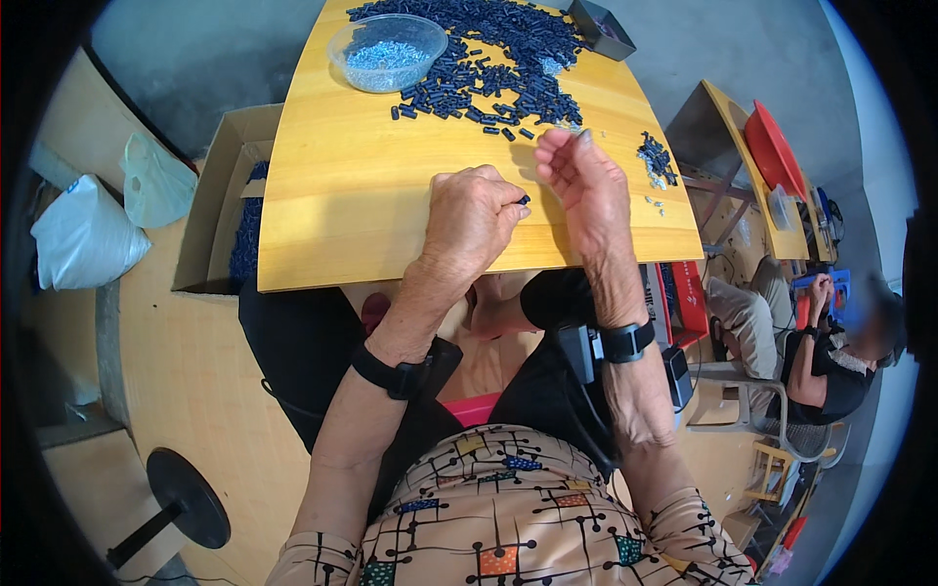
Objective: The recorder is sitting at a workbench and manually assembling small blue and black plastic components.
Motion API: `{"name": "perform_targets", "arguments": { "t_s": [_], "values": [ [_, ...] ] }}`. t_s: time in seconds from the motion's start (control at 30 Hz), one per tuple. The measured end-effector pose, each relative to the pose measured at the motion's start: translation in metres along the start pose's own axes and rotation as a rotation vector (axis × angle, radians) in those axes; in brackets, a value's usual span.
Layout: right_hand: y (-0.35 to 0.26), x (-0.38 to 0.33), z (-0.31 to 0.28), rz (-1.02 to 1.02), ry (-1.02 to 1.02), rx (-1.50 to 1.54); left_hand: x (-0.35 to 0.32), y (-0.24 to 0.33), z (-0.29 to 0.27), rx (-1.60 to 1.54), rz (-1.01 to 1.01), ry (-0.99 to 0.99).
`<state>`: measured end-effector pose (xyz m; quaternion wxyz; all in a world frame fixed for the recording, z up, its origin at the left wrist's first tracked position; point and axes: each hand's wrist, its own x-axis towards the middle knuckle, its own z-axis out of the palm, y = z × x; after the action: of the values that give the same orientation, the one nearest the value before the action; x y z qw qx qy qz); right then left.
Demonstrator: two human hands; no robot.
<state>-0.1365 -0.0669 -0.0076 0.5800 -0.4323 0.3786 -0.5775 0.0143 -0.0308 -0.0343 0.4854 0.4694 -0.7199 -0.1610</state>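
My left hand (469,220) is closed above the near part of the yellow table. Thumb and forefinger pinch a small dark blue plastic piece (525,200), which is mostly hidden by the fingertips. Beside it on the right, my right hand (591,190) is raised with curled fingers and the thumb up; whatever its fingers hold is hidden. Just beyond the hands lies a spread of similar dark blue pieces (528,93). A few tiny clear pieces (575,127) lie by the right fingertips.
A clear round bowl (389,54) of small bluish pieces stands on the yellow table (332,215). A dark box (601,29) sits at its far right, a small pile (657,156) nearer. An open carton (220,176) is at left. Another person (831,361) sits at right.
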Motion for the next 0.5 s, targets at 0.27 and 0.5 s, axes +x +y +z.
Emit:
{"name": "perform_targets", "arguments": {
  "t_s": [0.27,0.5],
  "values": [
    [-0.002,0.021,0.034,0.015,-0.102,0.169,0.001,-0.004,0.001,0.109,0.094,0.072],
    [0.015,0.022,0.05,-0.01,-0.177,-0.091,0.0,-0.005,-0.004,0.072,0.049,0.058]
  ]
}}
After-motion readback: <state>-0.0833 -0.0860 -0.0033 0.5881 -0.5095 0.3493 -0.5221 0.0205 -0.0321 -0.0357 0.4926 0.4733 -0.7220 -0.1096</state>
